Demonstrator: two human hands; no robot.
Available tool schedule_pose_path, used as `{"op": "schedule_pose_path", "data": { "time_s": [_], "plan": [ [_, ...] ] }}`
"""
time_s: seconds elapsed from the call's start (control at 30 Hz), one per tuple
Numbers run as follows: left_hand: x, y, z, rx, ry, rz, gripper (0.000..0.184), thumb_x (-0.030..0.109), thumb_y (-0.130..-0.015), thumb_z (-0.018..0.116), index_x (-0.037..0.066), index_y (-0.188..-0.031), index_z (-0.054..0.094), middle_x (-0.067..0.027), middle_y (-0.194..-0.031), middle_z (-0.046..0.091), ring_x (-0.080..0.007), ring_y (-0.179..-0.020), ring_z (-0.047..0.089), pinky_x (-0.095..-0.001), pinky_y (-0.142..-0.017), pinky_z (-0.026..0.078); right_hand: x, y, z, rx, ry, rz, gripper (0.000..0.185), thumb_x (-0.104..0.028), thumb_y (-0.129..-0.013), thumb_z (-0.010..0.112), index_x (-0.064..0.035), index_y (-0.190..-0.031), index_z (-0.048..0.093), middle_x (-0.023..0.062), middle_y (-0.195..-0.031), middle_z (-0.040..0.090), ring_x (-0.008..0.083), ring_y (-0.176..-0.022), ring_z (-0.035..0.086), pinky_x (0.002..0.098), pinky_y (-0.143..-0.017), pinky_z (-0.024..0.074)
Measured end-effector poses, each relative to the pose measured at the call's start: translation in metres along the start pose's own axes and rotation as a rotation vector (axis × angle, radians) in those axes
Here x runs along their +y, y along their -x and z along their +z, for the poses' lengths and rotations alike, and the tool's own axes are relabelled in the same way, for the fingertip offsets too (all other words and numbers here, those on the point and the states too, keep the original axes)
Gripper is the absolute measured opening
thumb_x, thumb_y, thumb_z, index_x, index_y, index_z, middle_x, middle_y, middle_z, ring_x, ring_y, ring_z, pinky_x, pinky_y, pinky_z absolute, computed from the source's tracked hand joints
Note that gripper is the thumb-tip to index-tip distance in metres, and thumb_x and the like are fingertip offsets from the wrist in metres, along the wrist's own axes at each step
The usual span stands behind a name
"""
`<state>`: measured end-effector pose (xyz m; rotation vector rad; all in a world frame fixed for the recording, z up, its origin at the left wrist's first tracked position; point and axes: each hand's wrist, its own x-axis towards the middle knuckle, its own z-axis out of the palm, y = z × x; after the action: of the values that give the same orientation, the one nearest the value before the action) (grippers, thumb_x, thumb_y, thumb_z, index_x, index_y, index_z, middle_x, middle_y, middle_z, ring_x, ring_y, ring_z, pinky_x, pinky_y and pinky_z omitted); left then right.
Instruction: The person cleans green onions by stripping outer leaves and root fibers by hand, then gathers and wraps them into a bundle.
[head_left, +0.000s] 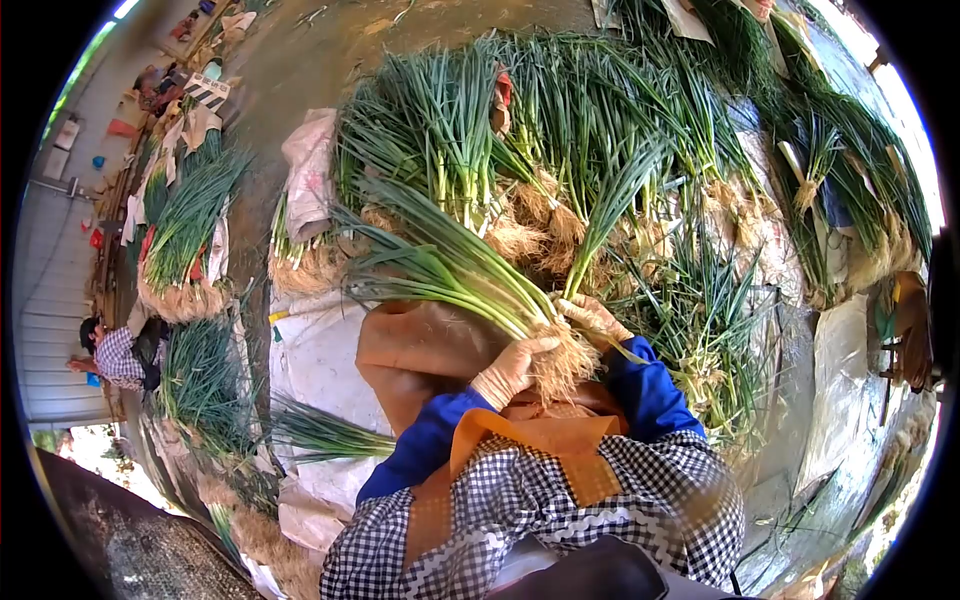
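Presently, the held bunch of green onions [465,272] lies over the brown-covered knees [430,345]; it serves as the landmark below. Long axis: diagonal, root mass [563,368] nearest the body, leaf tips pointing forward and left. The left hand [508,372] is closed on the bunch's left flank, just by the roots, thumb on top. The right hand [597,317] is at its right, slightly farther forward, fingers curled at the base of a few stalks [598,228] that fan forward and right (exact finger contact partly hidden). Both hands are at the root end; the left is nearer the body. Forward of the bunch: a large pile of onions [430,125], roots toward the person. Left of it: a white sheet [318,360], with a smaller bunch [335,432] nearer the body.
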<state>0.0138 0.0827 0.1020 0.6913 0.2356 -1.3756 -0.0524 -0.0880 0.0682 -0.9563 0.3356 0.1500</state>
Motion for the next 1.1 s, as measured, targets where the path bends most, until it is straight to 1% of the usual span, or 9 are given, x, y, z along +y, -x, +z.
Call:
{"op": "schedule_pose_path", "data": {
  "time_s": [0.23,0.47,0.57,0.6,0.63,0.83,0.9,0.97,1.1],
  "plan": [
    [-0.021,-0.017,-0.012,0.082,-0.246,0.209,0.031,-0.004,-0.078,0.054,-0.001,-0.108,0.054,-0.0082,-0.099,0.059,-0.0192,-0.089,0.058,-0.0310,-0.078,0.049,-0.056,-0.048,-0.006,0.471,1.274,0.345,0.065,-0.066,-0.079,0.044,-0.0051,-0.089,0.065,0.0125,-0.076,0.065,0.0229,-0.076,0.063,0.0336,-0.073,0.0479],
    [-0.029,-0.033,-0.015,0.230,-0.320,0.335,0.036,-0.006,-0.075,0.057,0.000,-0.110,0.052,-0.0043,-0.097,0.057,-0.0155,-0.086,0.057,-0.0270,-0.075,0.048,-0.044,-0.060,-0.003,0.492,1.858,-0.090,0.038,-0.039,-0.083,0.049,-0.0075,-0.070,0.064,0.0118,-0.062,0.061,0.0273,-0.056,0.061,0.0370,-0.051,0.0479],
    [-0.033,-0.039,-0.026,0.184,-0.474,0.379,0.035,-0.006,-0.075,0.057,0.000,-0.109,0.052,-0.0044,-0.097,0.058,-0.0152,-0.085,0.057,-0.0266,-0.073,0.048,-0.030,-0.059,-0.018,0.780,1.668,-0.275,0.045,-0.049,-0.084,0.048,-0.0088,-0.072,0.065,0.0101,-0.058,0.059,0.0252,-0.053,0.059,0.0351,-0.047,0.0465],
    [-0.035,-0.041,-0.031,0.173,-0.527,0.389,0.039,-0.007,-0.074,0.058,0.000,-0.111,0.051,-0.0030,-0.097,0.057,-0.0142,-0.084,0.056,-0.0261,-0.073,0.048,-0.035,-0.058,-0.025,0.682,1.776,-0.202,0.051,-0.054,-0.084,0.046,-0.0088,-0.067,0.063,0.0097,-0.058,0.059,0.0228,-0.055,0.060,0.0331,-0.045,0.0455],
    [-0.036,-0.040,-0.028,0.173,-0.528,0.384,0.039,-0.007,-0.074,0.058,0.000,-0.111,0.051,-0.0030,-0.097,0.057,-0.0142,-0.084,0.056,-0.0261,-0.073,0.048,-0.061,-0.063,-0.006,0.615,1.721,0.265,0.056,-0.059,-0.083,0.045,-0.0081,-0.067,0.063,0.0097,-0.064,0.061,0.0213,-0.057,0.062,0.0343,-0.047,0.0464],
    [-0.033,-0.038,-0.010,0.224,-0.423,0.491,0.042,-0.008,-0.072,0.060,0.003,-0.111,0.050,0.0004,-0.097,0.052,-0.0100,-0.086,0.052,-0.0227,-0.074,0.045,-0.053,-0.081,-0.021,0.527,1.723,0.030,0.042,-0.040,-0.083,0.045,-0.0041,-0.089,0.066,0.0165,-0.089,0.065,0.0275,-0.079,0.064,0.0367,-0.068,0.0507],
    [-0.033,-0.041,-0.015,0.231,-0.434,0.511,0.042,-0.007,-0.072,0.060,0.003,-0.112,0.049,-0.0002,-0.095,0.053,-0.0118,-0.081,0.054,-0.0233,-0.068,0.047,-0.026,-0.090,-0.032,0.707,1.508,-0.127,0.039,-0.038,-0.084,0.048,-0.0039,-0.078,0.065,0.0124,-0.076,0.065,0.0234,-0.067,0.063,0.0338,-0.064,0.0508],
    [-0.025,-0.036,-0.008,0.270,-0.250,0.295,0.041,-0.006,-0.072,0.060,0.003,-0.111,0.049,-0.0016,-0.091,0.054,-0.0144,-0.076,0.057,-0.0248,-0.062,0.049,-0.058,-0.032,0.022,0.331,0.685,-0.006,0.039,-0.040,-0.085,0.052,-0.0060,-0.067,0.059,0.0034,-0.060,0.059,0.0142,-0.047,0.053,0.0309,-0.046,0.0437],
    [-0.020,-0.039,-0.018,0.097,-0.063,0.278,0.028,-0.002,-0.078,0.053,0.000,-0.106,0.054,-0.0067,-0.095,0.060,-0.0185,-0.086,0.059,-0.0307,-0.076,0.051,-0.047,0.055,0.027,-0.055,0.252,-0.030,0.041,-0.043,-0.083,0.058,-0.0075,-0.062,0.056,0.0019,-0.054,0.054,0.0093,-0.045,0.047,0.0251,-0.043,0.0380]
  ]
}}
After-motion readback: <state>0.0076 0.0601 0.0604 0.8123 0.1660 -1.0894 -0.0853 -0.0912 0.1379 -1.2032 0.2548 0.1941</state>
